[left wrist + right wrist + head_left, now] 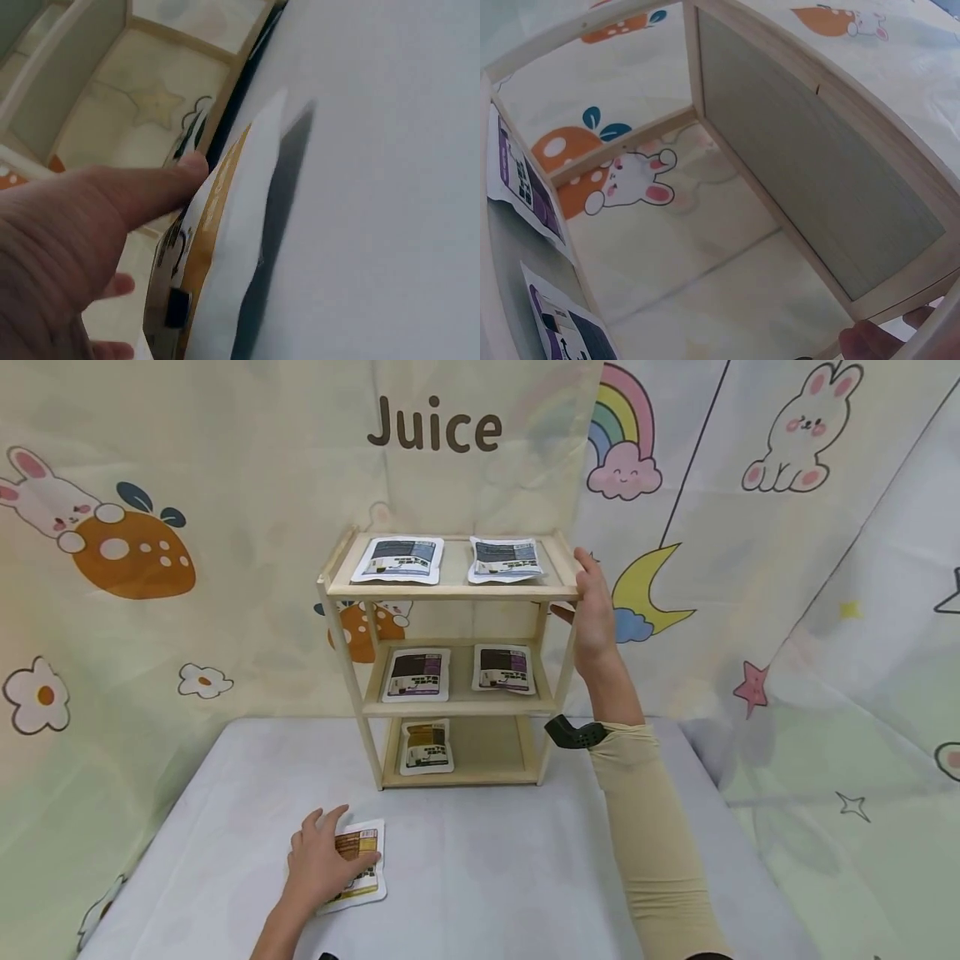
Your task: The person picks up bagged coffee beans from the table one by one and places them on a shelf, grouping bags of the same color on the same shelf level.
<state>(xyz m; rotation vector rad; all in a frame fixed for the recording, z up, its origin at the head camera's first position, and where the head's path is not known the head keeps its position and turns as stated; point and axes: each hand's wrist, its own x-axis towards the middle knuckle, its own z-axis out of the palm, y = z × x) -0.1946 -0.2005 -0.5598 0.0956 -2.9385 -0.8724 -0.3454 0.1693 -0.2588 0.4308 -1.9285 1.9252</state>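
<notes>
My left hand (321,862) lies over a yellow-and-white pouch (367,839) flat on the table at the front left. In the left wrist view the thumb (169,180) touches the pouch's printed face, and the other fingers are spread apart, partly out of sight. My right hand (597,618) grips the top right corner of a three-tier wooden shelf (450,708), its thumb below the top board. In the right wrist view, fingertips (870,341) show at the shelf's frame.
Two blue-and-white pouches (401,560) (506,560) lie on the top tier, two purple-labelled pouches (417,675) (504,668) on the middle one. A yellow-labelled pouch (427,747) is at the left of the bottom tier. Behind hangs a printed cloth (262,527) reading "Juice".
</notes>
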